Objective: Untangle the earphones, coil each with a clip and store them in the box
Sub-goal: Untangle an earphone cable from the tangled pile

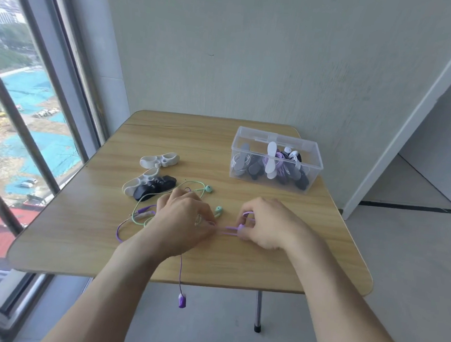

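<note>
Pinching purple earphone cord [229,229] taut between left hand [185,221] and right hand [266,222], both grips clamped on it, low over tabletop [279,256]. Thin, limp, light, snag-prone; likely best gripping near the loops, not the earbud dangling off the edge [182,301].

Wooden table [279,256] w/ rounded corners. At 1 o'clock a clear plastic box [275,162] stands on it. At 10 o'clock lie white clips [160,160], and just below them one more white clip [140,181] touching a black clip [155,187]. Near centre, approx. 9 o'clock, mint earphones [209,188] and purple earphones [118,233] lie tangled; one purple bud [182,301] hangs over the 6 o'clock edge.
</note>
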### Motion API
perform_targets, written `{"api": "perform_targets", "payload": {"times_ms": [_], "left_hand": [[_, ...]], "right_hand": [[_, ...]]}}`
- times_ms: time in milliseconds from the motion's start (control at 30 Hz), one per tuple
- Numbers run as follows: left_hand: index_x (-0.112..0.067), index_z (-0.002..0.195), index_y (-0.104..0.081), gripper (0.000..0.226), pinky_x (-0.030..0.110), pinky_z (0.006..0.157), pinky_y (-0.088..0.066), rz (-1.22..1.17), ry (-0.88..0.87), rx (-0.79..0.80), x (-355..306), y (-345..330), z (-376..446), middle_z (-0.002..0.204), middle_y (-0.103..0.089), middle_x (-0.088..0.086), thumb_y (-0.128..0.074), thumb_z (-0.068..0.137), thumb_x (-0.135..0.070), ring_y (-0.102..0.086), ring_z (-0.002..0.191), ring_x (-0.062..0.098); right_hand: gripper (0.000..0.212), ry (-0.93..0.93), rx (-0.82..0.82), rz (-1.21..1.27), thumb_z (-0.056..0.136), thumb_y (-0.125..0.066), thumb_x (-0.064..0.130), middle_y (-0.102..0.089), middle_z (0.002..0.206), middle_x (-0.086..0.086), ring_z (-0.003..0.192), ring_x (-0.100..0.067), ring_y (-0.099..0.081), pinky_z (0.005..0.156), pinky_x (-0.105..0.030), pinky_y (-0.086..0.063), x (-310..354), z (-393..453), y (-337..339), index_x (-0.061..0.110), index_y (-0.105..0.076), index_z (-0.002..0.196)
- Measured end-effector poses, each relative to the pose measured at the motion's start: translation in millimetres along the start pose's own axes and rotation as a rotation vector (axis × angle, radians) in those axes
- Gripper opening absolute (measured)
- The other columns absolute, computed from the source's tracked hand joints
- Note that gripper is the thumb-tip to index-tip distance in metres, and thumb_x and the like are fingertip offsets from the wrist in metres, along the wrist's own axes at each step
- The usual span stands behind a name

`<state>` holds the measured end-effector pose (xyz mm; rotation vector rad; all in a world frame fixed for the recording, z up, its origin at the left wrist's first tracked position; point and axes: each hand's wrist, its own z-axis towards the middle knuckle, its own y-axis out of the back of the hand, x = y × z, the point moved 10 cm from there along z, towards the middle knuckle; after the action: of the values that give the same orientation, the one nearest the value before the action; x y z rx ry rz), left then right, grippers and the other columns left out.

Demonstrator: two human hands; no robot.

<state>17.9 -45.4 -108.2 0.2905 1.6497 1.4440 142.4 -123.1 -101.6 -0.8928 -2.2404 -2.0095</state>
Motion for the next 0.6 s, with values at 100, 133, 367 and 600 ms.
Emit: {"api": "perform_targets", "payload": {"times_ms": [100,133,367,600], "left_hand": [[-0.035,0.092,-0.074,0.009,0.033,0.097,-0.026,-0.040,0.020,-0.108,8.1,14.9,1.7,0.104,-0.063,-0.016,-0.071,0.088,-0.042,-0.045,0.111,0.014],[-0.033,0.091,-0.074,0.010,0.036,0.098,-0.032,-0.058,0.029,-0.142,11.1,19.5,2.2,0.100,-0.064,-0.016,-0.071,0.088,-0.043,-0.048,0.108,0.014],[-0.032,0.085,-0.077,0.005,0.040,0.091,-0.046,-0.135,0.115,-0.269,29.7,38.0,0.6,0.082,-0.066,-0.015,-0.073,0.088,-0.033,-0.062,0.092,0.016],[-0.026,0.092,-0.079,0.008,0.036,0.081,-0.051,-0.170,0.138,-0.420,39.3,56.1,-4.3,0.089,-0.071,-0.008,-0.075,0.086,-0.025,-0.067,0.087,0.018]], "right_hand": [[0.012,-0.042,-0.013,0.031,0.095,-0.057,0.021,-0.068,0.087,0.004,0.081,-0.013,-0.061,0.057,-0.025,-0.040,-14.3,0.5,5.3,0.024,-0.068,0.098],[0.013,-0.046,0.000,0.076,0.098,-0.053,0.022,-0.071,0.081,0.005,0.071,-0.009,-0.059,0.055,-0.025,-0.039,-18.5,1.1,5.6,0.023,-0.065,0.100],[0.027,0.070,-0.087,0.499,0.077,-0.082,0.047,-0.056,0.062,0.010,0.062,-0.006,-0.051,0.067,-0.023,-0.043,-28.0,-4.8,36.5,0.026,-0.075,0.093],[0.034,-0.070,-0.733,0.927,0.095,-0.065,0.027,-0.046,0.053,0.011,0.054,-0.014,-0.036,0.058,-0.029,-0.031,-88.0,-17.2,93.6,0.017,-0.053,0.065]]}}
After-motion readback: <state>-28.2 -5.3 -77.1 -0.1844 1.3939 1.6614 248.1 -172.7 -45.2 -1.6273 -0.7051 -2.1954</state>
